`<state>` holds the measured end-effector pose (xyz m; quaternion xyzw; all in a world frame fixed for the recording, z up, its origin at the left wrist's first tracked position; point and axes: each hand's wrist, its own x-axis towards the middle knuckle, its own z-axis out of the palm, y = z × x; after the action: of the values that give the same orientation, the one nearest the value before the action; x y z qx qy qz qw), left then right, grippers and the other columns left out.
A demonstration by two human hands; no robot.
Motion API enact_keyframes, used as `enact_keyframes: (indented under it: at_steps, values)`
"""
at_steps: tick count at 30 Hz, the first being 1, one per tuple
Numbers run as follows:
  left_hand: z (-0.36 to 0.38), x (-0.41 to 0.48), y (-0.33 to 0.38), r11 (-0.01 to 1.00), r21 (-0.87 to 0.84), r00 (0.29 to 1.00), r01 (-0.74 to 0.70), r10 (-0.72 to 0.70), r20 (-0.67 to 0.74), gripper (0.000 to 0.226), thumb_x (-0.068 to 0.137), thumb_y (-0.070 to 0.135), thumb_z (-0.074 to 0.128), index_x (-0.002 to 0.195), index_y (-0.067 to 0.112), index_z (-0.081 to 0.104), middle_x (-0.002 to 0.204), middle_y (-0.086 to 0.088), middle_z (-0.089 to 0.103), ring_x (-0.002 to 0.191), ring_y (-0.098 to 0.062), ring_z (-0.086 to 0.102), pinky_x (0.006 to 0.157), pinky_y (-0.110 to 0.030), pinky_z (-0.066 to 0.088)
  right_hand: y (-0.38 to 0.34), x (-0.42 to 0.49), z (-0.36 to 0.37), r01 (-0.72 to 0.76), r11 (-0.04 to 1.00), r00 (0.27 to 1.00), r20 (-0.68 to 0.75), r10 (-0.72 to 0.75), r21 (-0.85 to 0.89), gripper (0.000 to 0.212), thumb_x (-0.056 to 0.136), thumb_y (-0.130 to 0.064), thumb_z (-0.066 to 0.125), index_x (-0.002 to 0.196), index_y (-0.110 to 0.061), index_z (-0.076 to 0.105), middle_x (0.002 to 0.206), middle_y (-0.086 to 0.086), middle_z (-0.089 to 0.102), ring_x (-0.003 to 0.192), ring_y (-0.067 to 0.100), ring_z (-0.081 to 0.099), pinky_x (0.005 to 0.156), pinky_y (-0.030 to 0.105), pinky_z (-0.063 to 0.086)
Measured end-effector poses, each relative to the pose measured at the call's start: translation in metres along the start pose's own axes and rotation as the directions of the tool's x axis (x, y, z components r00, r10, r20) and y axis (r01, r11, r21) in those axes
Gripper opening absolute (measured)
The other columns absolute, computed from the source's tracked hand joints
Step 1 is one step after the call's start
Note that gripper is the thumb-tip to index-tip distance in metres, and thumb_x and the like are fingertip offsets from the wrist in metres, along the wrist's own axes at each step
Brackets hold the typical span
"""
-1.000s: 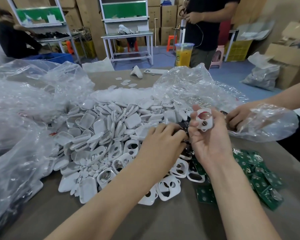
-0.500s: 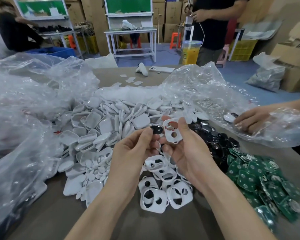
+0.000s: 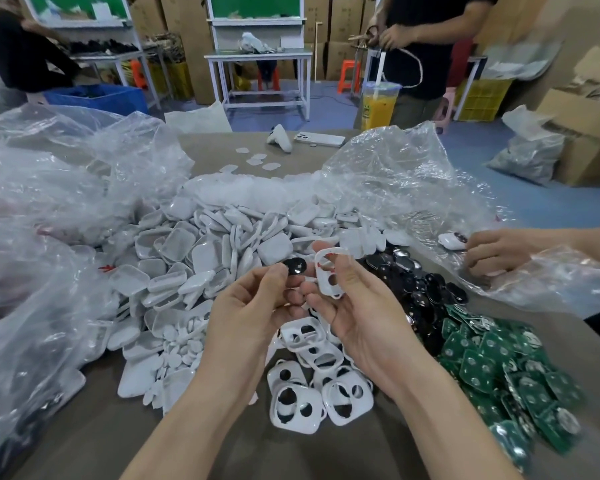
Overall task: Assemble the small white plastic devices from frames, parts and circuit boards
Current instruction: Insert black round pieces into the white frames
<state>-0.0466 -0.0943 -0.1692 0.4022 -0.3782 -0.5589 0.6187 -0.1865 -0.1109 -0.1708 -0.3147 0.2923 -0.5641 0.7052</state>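
Centre, raised: white plastic frame with 2 cutouts (image 3: 323, 276), gripped by right hand (image 3: 357, 317). Left hand (image 3: 250, 306) pinches glossy black oval part (image 3: 296, 266) just beside it. Probably best to line the oval up with the big cutout and press evenly. Crumpled clear plastic bag (image 3: 413, 181) far right and big clear bag (image 3: 42, 209) left: contents unclear.

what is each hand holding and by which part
Left hand pinches a black part by its left edge. Right hand grips a white frame by its lower sides.
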Motion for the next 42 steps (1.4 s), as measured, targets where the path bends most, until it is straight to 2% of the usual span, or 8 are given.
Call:
enact_keyframes:
  at_steps: [11,16,20,25,30,35,40,42]
  values:
    - [-0.003,0.001,-0.001,0.999,0.013,0.999,-0.036,0.036,0.005,0.042,0.102,0.014,0.058,0.066,0.025,0.075,0.083,-0.011,0.073,0.071,-0.016,0.068,0.061,-0.023,0.055,0.002,0.001,-0.005,0.054,0.996,0.997,0.055,-0.051,-0.07,0.029,0.098,-0.004,0.056,0.127,-0.004,0.059,0.114,0.013,0.074,0.093,0.021,0.075,0.077,0.021,0.058]
    - [-0.003,0.001,-0.003,0.999,0.014,0.996,-0.053,0.052,0.069,0.01,0.086,0.027,0.077,0.077,0.03,0.076,0.091,-0.002,0.076,0.078,-0.012,0.069,0.067,-0.021,0.055,0.005,0.001,-0.005,0.099,0.986,0.992,0.095,-0.087,-0.131,0.027,0.104,-0.006,0.049,0.129,-0.011,0.059,0.119,0.012,0.073,0.108,0.025,0.071,0.084,0.022,0.056]
    - [-0.006,0.0,-0.009,0.98,0.155,0.991,-0.128,0.121,0.053,0.011,0.081,0.034,0.079,0.091,0.032,0.075,0.096,0.004,0.075,0.088,-0.013,0.069,0.073,-0.02,0.054,0.007,0.001,-0.005,0.128,0.973,0.991,0.05,-0.12,-0.193,0.024,0.104,-0.005,0.051,0.118,-0.015,0.067,0.109,0.006,0.076,0.101,0.021,0.074,0.078,0.018,0.057]
    - [-0.002,-0.006,-0.009,0.919,0.295,0.965,-0.26,0.254,0.059,0.022,0.097,0.011,0.065,0.11,0.028,0.07,0.091,0.008,0.074,0.077,-0.004,0.069,0.072,-0.012,0.053,0.01,-0.002,-0.004,0.248,0.881,0.967,0.044,-0.252,-0.403,0.019,0.099,-0.012,0.063,0.107,-0.024,0.075,0.096,0.005,0.078,0.091,0.022,0.075,0.076,0.025,0.06]
    - [-0.001,-0.006,-0.007,0.916,0.283,0.954,-0.285,0.301,-0.013,0.007,0.093,0.014,0.07,0.097,0.019,0.073,0.088,0.008,0.077,0.075,-0.003,0.07,0.067,-0.01,0.052,0.015,-0.003,-0.005,0.271,0.84,0.96,0.07,-0.27,-0.47,0.025,0.097,-0.011,0.065,0.119,-0.023,0.07,0.091,0.011,0.077,0.085,0.026,0.074,0.083,0.034,0.061]
    - [0.002,-0.008,-0.008,0.93,0.231,0.953,-0.286,0.301,-0.029,0.006,0.094,0.016,0.068,0.093,0.021,0.07,0.088,0.012,0.076,0.081,0.0,0.07,0.067,-0.012,0.053,0.016,-0.006,0.003,0.286,0.87,0.957,0.165,-0.238,-0.402,0.037,0.098,-0.003,0.062,0.126,-0.027,0.065,0.092,0.041,0.061,0.086,0.019,0.07,0.086,0.029,0.059]
    - [0.002,-0.006,-0.012,0.915,0.283,0.946,-0.287,0.317,-0.067,0.016,0.094,0.022,0.07,0.086,0.036,0.07,0.091,0.007,0.075,0.088,-0.01,0.071,0.079,-0.027,0.059,0.018,-0.01,0.007,0.296,0.881,0.951,0.202,-0.235,-0.37,0.036,0.099,-0.002,0.059,0.127,-0.024,0.063,0.072,0.043,0.047,0.083,0.021,0.064,0.081,0.021,0.058]
    - [0.001,-0.006,-0.012,0.911,0.291,0.942,-0.294,0.328,-0.077,0.013,0.093,0.023,0.071,0.087,0.034,0.067,0.086,0.01,0.072,0.082,-0.007,0.067,0.074,-0.024,0.058,0.019,-0.01,0.006,0.306,0.876,0.947,0.216,-0.239,-0.373,0.035,0.1,-0.003,0.057,0.129,-0.022,0.062,0.066,0.025,0.057,0.081,0.011,0.068,0.081,0.022,0.058]
